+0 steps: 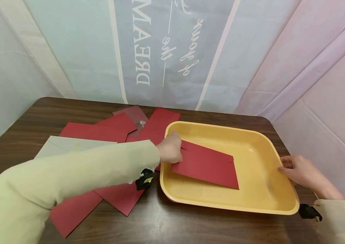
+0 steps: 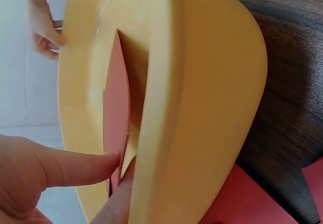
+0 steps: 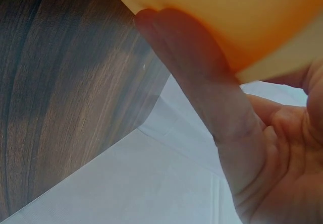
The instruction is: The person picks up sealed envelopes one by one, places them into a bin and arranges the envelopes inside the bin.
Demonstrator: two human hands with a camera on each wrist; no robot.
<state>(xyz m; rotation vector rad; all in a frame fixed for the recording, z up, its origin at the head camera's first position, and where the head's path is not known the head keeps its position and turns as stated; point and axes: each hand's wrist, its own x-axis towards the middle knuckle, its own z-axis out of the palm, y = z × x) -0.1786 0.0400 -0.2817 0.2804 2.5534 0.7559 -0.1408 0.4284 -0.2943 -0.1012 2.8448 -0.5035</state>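
Note:
My left hand (image 1: 171, 148) reaches over the left rim of a yellow plastic tub (image 1: 257, 162). Between thumb and finger it pinches one end of a red envelope (image 1: 207, 166), clearest in the left wrist view, where the envelope (image 2: 117, 108) bows slightly. The envelope lies inside the tub, slanting down to the right. On the opposite side my right hand (image 1: 301, 173) grips the tub's right rim, thumb over the edge. From the right wrist view, its fingers (image 3: 202, 67) press against the outside wall of the tub (image 3: 252, 12).
Several red envelopes (image 1: 157, 123) lie overlapping on the dark wooden table (image 1: 172, 220) left of the tub. A pale grey envelope (image 1: 68, 145) rests on them, partly under my left sleeve (image 1: 99, 162). Fabric curtains (image 1: 172, 51) with lettering hang behind the table.

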